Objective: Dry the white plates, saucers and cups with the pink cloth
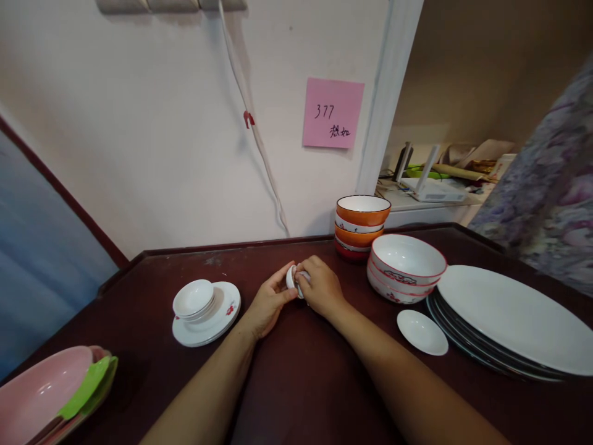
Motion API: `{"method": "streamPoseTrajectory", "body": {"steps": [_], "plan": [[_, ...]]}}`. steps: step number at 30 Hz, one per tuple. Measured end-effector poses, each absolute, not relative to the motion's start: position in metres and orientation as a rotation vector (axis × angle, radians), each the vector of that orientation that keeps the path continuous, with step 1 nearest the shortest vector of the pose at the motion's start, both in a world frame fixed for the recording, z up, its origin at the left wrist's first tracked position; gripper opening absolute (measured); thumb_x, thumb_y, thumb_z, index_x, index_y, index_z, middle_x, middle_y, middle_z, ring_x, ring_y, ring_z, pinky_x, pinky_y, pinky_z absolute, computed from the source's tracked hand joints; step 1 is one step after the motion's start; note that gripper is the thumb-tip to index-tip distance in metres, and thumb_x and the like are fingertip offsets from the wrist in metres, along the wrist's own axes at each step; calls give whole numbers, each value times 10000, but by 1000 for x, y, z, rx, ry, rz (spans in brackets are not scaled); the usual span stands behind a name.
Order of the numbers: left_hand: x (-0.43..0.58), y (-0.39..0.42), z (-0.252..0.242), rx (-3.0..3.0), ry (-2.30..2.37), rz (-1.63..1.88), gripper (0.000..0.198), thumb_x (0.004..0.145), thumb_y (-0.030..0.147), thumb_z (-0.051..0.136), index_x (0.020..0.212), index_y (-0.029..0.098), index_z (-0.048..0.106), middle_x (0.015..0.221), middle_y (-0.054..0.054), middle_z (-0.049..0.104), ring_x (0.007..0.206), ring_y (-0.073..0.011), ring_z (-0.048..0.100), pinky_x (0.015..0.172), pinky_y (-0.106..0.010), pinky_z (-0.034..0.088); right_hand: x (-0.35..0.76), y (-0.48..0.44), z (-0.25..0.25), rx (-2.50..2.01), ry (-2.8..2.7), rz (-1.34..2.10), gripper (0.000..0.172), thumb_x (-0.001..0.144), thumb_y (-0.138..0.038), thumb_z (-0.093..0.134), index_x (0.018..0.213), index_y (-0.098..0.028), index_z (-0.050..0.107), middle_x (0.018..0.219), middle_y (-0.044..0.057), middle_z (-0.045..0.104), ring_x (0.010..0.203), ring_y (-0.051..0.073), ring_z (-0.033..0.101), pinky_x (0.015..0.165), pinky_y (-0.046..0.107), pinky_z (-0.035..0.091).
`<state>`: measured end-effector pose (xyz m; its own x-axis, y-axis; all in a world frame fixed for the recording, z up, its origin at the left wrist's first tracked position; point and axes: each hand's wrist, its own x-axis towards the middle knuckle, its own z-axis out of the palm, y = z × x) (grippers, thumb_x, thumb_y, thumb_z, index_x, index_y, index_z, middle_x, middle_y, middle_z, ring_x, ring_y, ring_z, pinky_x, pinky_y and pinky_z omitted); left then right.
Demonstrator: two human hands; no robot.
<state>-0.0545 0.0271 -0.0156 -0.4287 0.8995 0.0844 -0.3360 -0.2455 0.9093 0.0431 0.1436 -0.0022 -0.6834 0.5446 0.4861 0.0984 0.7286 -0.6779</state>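
Observation:
In front of me, above the middle of the table, my left hand [270, 303] grips a small white dish [290, 278] that is turned on its edge. My right hand [320, 285] closes on the same dish from the right, its fingers curled over the inside. A bit of white shows between the fingers, and I cannot make out whether it is only the dish or also a cloth. Left of my hands, several small white dishes [193, 298] are stacked on white plates [222, 315] with a red flower print. Another small white dish [422, 332] lies alone at the right.
Orange and white bowls [363, 216] stand stacked by the wall, beside red-rimmed white bowls [407, 262]. Large oval plates [519, 315] are piled at the right. At the near left lie a pink dish [50, 383] and a green spatula [86, 389]. A white cord [264, 154] hangs down the wall.

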Motion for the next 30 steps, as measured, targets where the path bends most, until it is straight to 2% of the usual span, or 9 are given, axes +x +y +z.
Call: {"method": "streamPoseTrajectory", "body": {"steps": [4,8,11,15,18,21,24,27,30], "plan": [[-56,27,-18,792,1168,1876,692,644,121,806,1286,255,583,1272,-75,621,1178,-231,532,1026,-358,368,49,151,5,-409,-2464,1109,32,741,-172,568,741,-184,598,749,1,567,666,129,501,621,244,353],[-55,27,-15,758,1110,1784,521,786,280,711,1288,222,584,1305,-121,593,1128,-264,569,951,-404,437,47,151,9,-350,-2179,1757,88,762,-275,568,762,-187,569,643,-33,552,567,115,479,564,230,365],[-54,28,-14,795,1111,1747,503,803,300,692,1284,198,583,1301,-140,592,1115,-277,577,931,-421,454,42,148,4,-450,-2061,1414,90,769,-280,575,764,-190,583,740,-5,575,683,138,522,631,242,391],[-53,29,-18,832,1218,1866,693,635,112,809,1279,230,582,1284,-91,612,1176,-249,537,1004,-374,402,44,149,1,-521,-2324,904,49,751,-189,577,750,-197,626,813,17,575,724,140,510,647,250,354],[-54,29,-19,805,1235,1894,682,643,138,810,1278,237,583,1254,-79,628,1159,-237,546,989,-351,407,49,152,6,-401,-2406,1302,11,710,-191,598,716,-188,606,700,-14,557,613,118,476,574,236,330],[-53,29,-17,754,1175,1820,461,786,373,702,1202,184,639,1187,-122,654,1083,-263,588,896,-379,467,48,150,9,-315,-2152,1780,115,723,-297,603,745,-186,584,639,-34,549,568,117,477,559,235,355],[-52,30,-16,749,1156,1773,480,843,517,577,1113,133,679,1093,-161,682,1013,-286,616,833,-406,495,41,146,4,-379,-2037,1505,126,748,-312,591,756,-186,594,739,-3,583,675,137,527,633,249,391],[-51,31,-17,798,1233,1834,487,746,323,747,1203,196,633,1195,-110,653,1087,-248,585,916,-357,454,39,146,-1,-513,-2200,997,72,768,-231,565,757,-196,627,808,20,576,738,145,523,672,258,372],[-52,29,-18,847,1281,1850,695,628,152,820,1272,256,580,1228,-68,640,1114,-221,570,965,-327,412,44,151,-2,-498,-2374,1064,35,707,-160,595,686,-186,605,752,8,557,684,132,497,627,247,352]]}}
